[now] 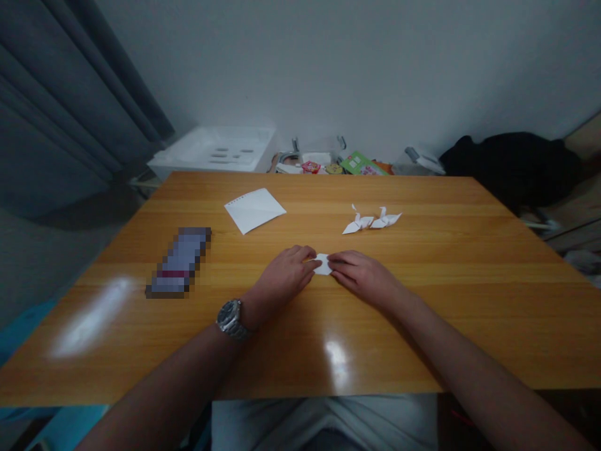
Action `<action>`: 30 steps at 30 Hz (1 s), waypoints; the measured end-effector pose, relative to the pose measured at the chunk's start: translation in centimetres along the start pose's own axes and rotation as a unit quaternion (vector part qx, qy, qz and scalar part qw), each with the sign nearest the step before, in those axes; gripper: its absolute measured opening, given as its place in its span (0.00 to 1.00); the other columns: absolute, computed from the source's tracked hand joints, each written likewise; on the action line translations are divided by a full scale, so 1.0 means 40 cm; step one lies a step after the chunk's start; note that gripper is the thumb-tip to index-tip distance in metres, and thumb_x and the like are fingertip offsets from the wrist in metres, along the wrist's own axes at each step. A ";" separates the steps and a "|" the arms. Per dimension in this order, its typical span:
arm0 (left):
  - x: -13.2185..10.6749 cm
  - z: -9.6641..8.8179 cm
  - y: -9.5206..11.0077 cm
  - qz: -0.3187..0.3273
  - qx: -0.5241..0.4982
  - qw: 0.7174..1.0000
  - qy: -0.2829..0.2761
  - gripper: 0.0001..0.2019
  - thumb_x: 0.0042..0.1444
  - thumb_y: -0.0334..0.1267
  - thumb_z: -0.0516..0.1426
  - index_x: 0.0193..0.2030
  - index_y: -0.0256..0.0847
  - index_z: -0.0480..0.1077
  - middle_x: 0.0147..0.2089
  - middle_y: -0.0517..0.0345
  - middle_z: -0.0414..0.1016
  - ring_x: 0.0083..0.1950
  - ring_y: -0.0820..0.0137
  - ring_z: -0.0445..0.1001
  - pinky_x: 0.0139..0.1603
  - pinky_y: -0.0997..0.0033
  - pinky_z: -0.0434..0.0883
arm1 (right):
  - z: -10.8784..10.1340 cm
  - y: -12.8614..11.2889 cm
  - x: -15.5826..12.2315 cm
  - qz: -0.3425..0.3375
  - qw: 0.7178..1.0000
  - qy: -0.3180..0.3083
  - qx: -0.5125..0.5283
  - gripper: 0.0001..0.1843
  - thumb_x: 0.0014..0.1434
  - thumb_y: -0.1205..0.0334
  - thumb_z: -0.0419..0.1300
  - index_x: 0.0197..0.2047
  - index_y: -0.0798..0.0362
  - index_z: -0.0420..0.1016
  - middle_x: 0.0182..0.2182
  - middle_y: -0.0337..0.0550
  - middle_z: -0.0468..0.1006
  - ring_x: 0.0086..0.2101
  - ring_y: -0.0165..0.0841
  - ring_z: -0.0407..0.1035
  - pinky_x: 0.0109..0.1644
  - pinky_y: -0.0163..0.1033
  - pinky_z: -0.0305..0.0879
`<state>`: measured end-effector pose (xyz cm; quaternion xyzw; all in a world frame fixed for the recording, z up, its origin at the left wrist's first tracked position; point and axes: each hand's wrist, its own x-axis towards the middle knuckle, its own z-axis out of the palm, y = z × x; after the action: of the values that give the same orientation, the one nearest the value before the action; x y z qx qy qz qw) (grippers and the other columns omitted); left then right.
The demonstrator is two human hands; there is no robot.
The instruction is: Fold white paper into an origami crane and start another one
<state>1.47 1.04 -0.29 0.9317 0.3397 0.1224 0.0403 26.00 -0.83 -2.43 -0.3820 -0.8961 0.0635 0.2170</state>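
A small piece of folded white paper point(322, 265) lies on the wooden table between my two hands. My left hand point(292, 269), with a metal watch point(231, 317) on its wrist, grips the paper's left side, thumb and fingers close together. On the opposite side, the fingers of my right hand point(359, 274) are closed on its right edge and cover part of it. Beyond my right hand stand two folded paper cranes point(373, 220), side by side and touching or nearly so. A loose white sheet point(255, 210) with a perforated edge rests beyond my left hand.
To the left on the table point(469, 250) lies a pixelated phone point(179, 262). Behind the far edge are a white plastic tray point(216, 147), a green packet point(364, 164) among small items, and a dark heap of cloth point(511, 166) at the right.
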 end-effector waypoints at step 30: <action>0.010 0.020 0.014 -0.036 -0.093 0.995 0.017 0.10 0.68 0.41 0.56 0.49 0.40 0.76 0.46 0.51 0.72 0.47 0.63 0.71 0.51 0.63 0.71 | 0.012 -0.001 0.013 0.020 0.994 0.044 0.101 0.07 0.68 0.62 0.61 0.44 0.50 0.81 0.45 0.47 0.79 0.46 0.39 0.72 0.52 0.46 0.70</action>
<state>2.31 0.89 -0.90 0.9087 0.3609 0.1682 0.1253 25.44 -0.46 -2.67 -0.3789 -0.8667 0.1410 0.2922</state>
